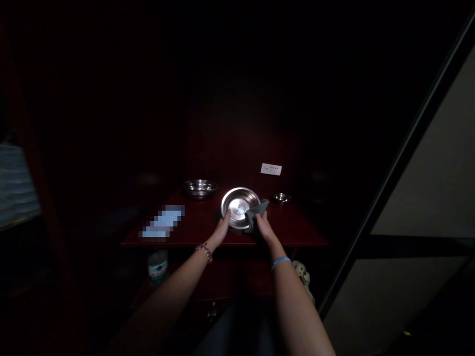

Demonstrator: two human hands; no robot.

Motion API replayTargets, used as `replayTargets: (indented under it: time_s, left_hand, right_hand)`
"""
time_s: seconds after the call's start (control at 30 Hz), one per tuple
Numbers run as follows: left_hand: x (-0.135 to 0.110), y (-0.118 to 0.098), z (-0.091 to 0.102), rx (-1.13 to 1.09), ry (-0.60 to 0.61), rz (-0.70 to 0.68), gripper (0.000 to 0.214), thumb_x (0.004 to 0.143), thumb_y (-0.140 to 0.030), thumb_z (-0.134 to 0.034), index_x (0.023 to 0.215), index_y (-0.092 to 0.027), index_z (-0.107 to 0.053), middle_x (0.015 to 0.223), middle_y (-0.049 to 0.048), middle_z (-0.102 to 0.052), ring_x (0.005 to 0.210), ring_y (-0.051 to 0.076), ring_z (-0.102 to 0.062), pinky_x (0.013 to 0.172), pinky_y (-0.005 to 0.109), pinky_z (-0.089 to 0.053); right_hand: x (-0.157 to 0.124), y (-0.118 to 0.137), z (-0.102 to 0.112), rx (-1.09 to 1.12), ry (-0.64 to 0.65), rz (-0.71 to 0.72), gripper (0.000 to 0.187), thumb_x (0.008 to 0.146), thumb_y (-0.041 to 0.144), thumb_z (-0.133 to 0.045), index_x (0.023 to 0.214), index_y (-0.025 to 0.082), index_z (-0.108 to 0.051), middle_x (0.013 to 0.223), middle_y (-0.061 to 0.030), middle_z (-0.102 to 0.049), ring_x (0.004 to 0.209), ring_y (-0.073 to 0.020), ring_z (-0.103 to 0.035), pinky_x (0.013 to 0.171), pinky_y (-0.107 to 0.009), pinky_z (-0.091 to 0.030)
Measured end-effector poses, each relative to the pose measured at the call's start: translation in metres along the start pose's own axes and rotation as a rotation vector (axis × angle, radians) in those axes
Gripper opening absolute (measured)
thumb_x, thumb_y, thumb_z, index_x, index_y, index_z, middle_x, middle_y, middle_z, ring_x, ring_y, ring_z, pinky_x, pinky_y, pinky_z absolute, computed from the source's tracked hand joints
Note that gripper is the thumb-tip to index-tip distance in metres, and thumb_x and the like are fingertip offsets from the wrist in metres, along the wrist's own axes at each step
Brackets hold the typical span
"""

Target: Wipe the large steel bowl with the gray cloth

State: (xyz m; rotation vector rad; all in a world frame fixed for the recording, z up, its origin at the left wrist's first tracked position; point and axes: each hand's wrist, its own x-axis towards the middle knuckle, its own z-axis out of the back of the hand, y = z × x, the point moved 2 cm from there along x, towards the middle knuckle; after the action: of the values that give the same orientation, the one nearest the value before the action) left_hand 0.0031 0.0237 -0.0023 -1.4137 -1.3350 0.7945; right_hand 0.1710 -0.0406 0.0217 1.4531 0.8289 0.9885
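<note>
A shiny metal bowl [237,205] is tilted toward me over the dark red shelf [200,235]. My left hand [221,230] grips its lower left rim, thumb on the inside and fingers hidden behind. At the bowl's right side my right hand [264,226] is closed on a dark grey cloth [252,216], which lies over the rim and partly inside the bowl. Behind and to the left, a wider metal bowl [200,189], perhaps several nested, rests on the shelf. A small metal dish [281,198] sits at the back right.
A blurred-out bluish flat object [163,222] lies on the shelf's left. On the back wall is a white power socket [271,169]. Below the shelf stand a labelled bottle [158,267] and a pale spotted object [301,273]. A dark-framed panel [426,173] runs along the right.
</note>
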Motion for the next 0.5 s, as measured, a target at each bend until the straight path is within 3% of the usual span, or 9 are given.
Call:
replayTargets:
  time_s: [0.1, 0.23, 0.33, 0.5]
  left_hand:
    - [0.001, 0.0, -0.001, 0.007, -0.006, 0.002, 0.057, 0.089, -0.051, -0.054, 0.129, -0.011, -0.058, 0.135, 0.0157, -0.06, 0.134, 0.026, -0.049, 0.117, 0.041, -0.029]
    - [-0.001, -0.002, 0.0, 0.062, 0.009, 0.004, 0.059, 0.09, -0.052, -0.052, 0.131, -0.009, -0.056, 0.139, 0.0162, -0.056, 0.136, 0.026, -0.046, 0.117, 0.038, -0.029]
    - [-0.005, -0.004, 0.0, 0.131, 0.013, 0.021, 0.061, 0.089, -0.054, -0.052, 0.131, -0.009, -0.055, 0.142, 0.0165, -0.053, 0.137, 0.025, -0.044, 0.117, 0.035, -0.028]
    - [-0.013, -0.01, -0.003, 0.162, 0.048, -0.056, 0.055, 0.088, -0.053, -0.054, 0.125, -0.012, -0.06, 0.134, 0.0149, -0.061, 0.133, 0.025, -0.05, 0.115, 0.035, -0.032]
  right_hand:
    - [-0.005, 0.002, -0.003, 0.117, 0.07, -0.11, 0.053, 0.085, 0.036, -0.051, 0.134, 0.029, -0.03, 0.121, -0.0089, -0.056, 0.089, -0.0224, -0.067, 0.074, -0.052, -0.058]
    - [-0.01, 0.004, -0.008, 0.201, 0.1, -0.148, 0.05, 0.084, 0.032, -0.05, 0.129, 0.031, -0.029, 0.117, -0.0056, -0.054, 0.085, -0.0183, -0.066, 0.067, -0.044, -0.059]
    - [-0.009, 0.006, -0.007, 0.167, 0.018, -0.088, 0.048, 0.08, 0.03, -0.054, 0.125, 0.03, -0.036, 0.105, -0.0031, -0.058, 0.084, -0.0193, -0.066, 0.069, -0.041, -0.059]
    - [-0.008, 0.013, 0.002, 0.046, -0.17, 0.082, 0.048, 0.074, 0.023, -0.055, 0.121, 0.02, -0.048, 0.092, -0.004, -0.064, 0.09, -0.0229, -0.065, 0.089, -0.041, -0.054]
